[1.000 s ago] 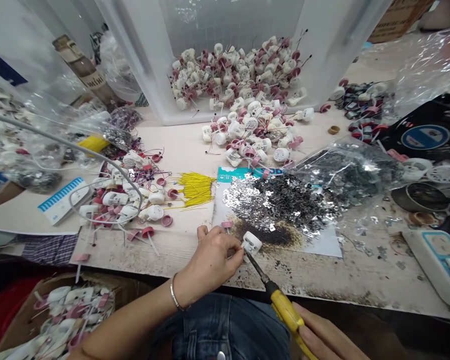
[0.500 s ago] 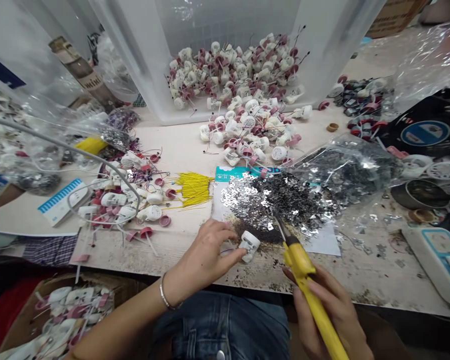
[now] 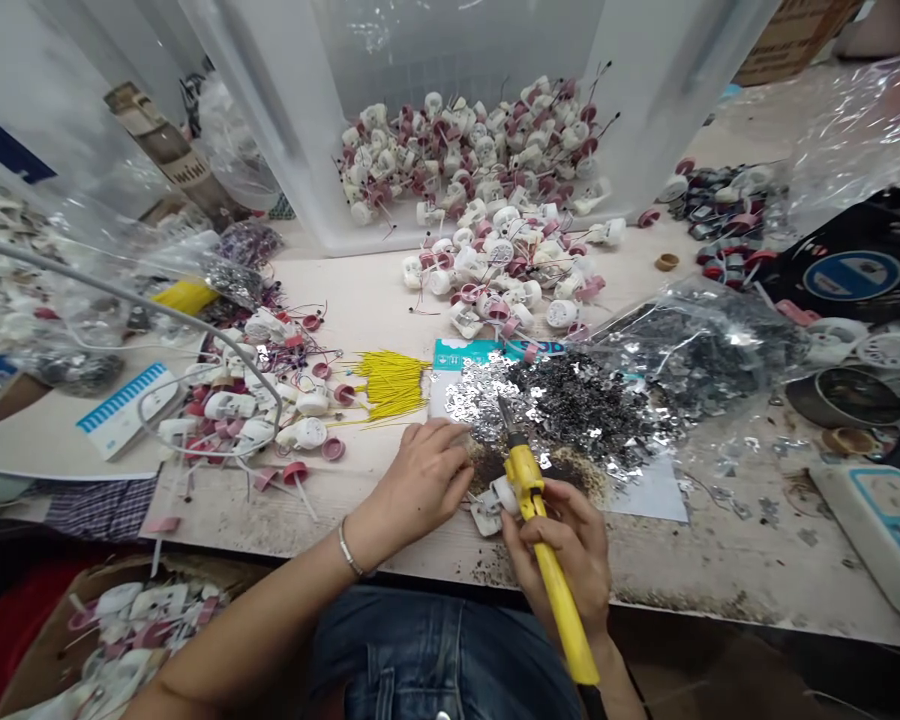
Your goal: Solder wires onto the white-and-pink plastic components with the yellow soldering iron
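My right hand [image 3: 570, 545] is closed around a yellow soldering iron [image 3: 551, 570], its metal tip pointing away over the pile of small metal pieces. A white plastic part [image 3: 487, 512] lies at the near edge of the work spot, against the fingertips of that same hand and partly behind the iron. Just left of it, my left hand [image 3: 426, 480] has its fingers curled and pressed together; whatever they hold, if anything, is hidden. Beyond the hands spread shiny silver and dark small metal pieces [image 3: 585, 400]. A bundle of yellow wires [image 3: 394, 385] lies above my left hand.
A translucent plastic bin [image 3: 292, 170] on its side spills white and pink parts [image 3: 495, 250] onto the table. More such parts [image 3: 232, 405] lie at left, and a cardboard box [image 3: 52, 640] of them stands below. A white-blue device [image 3: 881, 530] sits at right.
My right hand has moved left with the soldering iron and now touches the white plastic part. My left hand has let go of that part, shifted slightly left and curled its fingers.
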Motion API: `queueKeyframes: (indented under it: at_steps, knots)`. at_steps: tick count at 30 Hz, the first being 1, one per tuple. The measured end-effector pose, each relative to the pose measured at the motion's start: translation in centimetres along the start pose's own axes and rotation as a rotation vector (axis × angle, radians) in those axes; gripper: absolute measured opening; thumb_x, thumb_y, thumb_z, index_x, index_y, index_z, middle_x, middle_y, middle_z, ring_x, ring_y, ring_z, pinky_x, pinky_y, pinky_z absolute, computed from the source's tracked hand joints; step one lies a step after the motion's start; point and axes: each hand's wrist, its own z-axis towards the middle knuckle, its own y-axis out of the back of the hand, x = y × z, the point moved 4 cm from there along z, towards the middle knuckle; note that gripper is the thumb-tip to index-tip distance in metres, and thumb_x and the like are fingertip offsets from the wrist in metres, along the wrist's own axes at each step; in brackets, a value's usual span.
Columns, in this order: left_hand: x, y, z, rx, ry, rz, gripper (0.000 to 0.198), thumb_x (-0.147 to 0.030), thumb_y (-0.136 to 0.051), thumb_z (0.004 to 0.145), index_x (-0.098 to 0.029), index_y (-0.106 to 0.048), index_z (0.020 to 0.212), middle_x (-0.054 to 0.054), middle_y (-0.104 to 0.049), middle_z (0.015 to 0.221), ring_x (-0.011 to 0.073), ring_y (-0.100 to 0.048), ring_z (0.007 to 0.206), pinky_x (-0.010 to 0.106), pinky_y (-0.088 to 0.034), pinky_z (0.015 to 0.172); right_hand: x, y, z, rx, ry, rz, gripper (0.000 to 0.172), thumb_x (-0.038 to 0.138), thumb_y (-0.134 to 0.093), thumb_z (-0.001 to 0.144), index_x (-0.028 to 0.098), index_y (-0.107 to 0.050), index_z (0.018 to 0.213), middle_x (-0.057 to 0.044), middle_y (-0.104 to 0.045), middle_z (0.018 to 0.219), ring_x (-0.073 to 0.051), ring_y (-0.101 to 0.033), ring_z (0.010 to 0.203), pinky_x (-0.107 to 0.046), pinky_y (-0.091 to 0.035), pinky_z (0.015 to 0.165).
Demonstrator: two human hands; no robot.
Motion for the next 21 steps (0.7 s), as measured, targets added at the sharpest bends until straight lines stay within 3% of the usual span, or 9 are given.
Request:
queueKeyframes:
  at_steps: [2,4,7,11,13,17,19,21]
  knots:
    - [0.0,-0.4,0.4,0.023,-0.04,0.025,0.012,-0.018,-0.056,0.09,-0.015,-0.067,0.088,0.013,-0.059,0.132,0.0285,-0.05,0.125,0.049,-0.034,0.106,0.2,-0.1,-0.2,0.014,-0.011,0.005,0.019,0.004,-0.066,0.078,0.018,-0.053,0.077,-0.005,-0.047,0.12,-0.011,-0.063,0.102,-0.02,-0.056,0.086]
    - [-0.2,-0.4,0.3,0.077,-0.026,0.033,0.014,-0.017,-0.053,0.092,-0.015,-0.067,0.087,0.012,-0.063,0.125,0.0255,-0.057,0.118,0.05,-0.031,0.108,0.3,-0.1,-0.2,0.006,-0.033,0.015,0.019,0.004,-0.066,0.078,0.018,-0.053,0.077,-0.005,-0.048,0.12,-0.01,-0.062,0.103,-0.019,-0.055,0.087]
    - [-0.7,0.3,-0.6,0.157,0.04,0.043,0.018,-0.018,-0.049,0.094,-0.016,-0.066,0.088,0.008,-0.071,0.103,0.0216,-0.065,0.097,0.047,-0.038,0.099,0.5,-0.1,-0.1,-0.023,-0.071,0.038,0.02,0.005,-0.067,0.078,0.019,-0.053,0.075,-0.004,-0.049,0.118,-0.01,-0.062,0.103,-0.017,-0.055,0.086]
    - [-0.4,0.7,-1.5,0.243,0.2,0.096,0.022,-0.018,-0.049,0.094,-0.015,-0.066,0.082,0.006,-0.071,0.084,0.0218,-0.065,0.082,0.04,-0.043,0.082,0.9,-0.8,0.0,0.059,-0.112,0.132,0.02,0.006,-0.065,0.08,0.019,-0.051,0.074,-0.005,-0.048,0.118,-0.01,-0.062,0.102,-0.018,-0.056,0.084]
    - [0.3,0.6,-1.4,0.219,0.286,0.129,0.021,-0.02,-0.05,0.095,-0.016,-0.068,0.084,0.006,-0.072,0.083,0.023,-0.065,0.081,0.041,-0.042,0.083,0.9,-0.9,0.0,0.088,-0.149,0.167,0.019,0.006,-0.063,0.081,0.02,-0.051,0.075,-0.005,-0.048,0.119,-0.011,-0.063,0.102,-0.02,-0.057,0.083]
    - [1.6,0.4,-0.1,0.093,0.361,0.142,0.019,-0.024,-0.052,0.094,-0.019,-0.067,0.105,0.007,-0.073,0.091,0.0246,-0.065,0.092,0.041,-0.041,0.087,0.7,-0.5,0.0,0.104,-0.168,0.182,0.019,0.004,-0.061,0.081,0.02,-0.051,0.077,-0.006,-0.05,0.121,-0.014,-0.063,0.103,-0.024,-0.058,0.081]
    - [1.7,0.3,0.4,0.101,0.343,0.114,0.021,-0.022,-0.053,0.093,-0.02,-0.067,0.109,0.007,-0.074,0.093,0.0239,-0.065,0.093,0.039,-0.041,0.087,0.8,-0.1,0.0,0.097,-0.138,0.167,0.019,0.003,-0.06,0.081,0.02,-0.053,0.077,-0.006,-0.052,0.12,-0.014,-0.063,0.104,-0.025,-0.058,0.082]
    - [1.3,0.3,0.3,0.176,0.304,0.061,0.018,-0.02,-0.053,0.092,-0.02,-0.07,0.099,0.005,-0.074,0.09,0.0225,-0.067,0.089,0.037,-0.042,0.085,0.7,0.5,-0.1,0.059,-0.13,0.134,0.018,0.003,-0.06,0.08,0.02,-0.054,0.076,-0.006,-0.054,0.12,-0.014,-0.064,0.101,-0.025,-0.058,0.08]
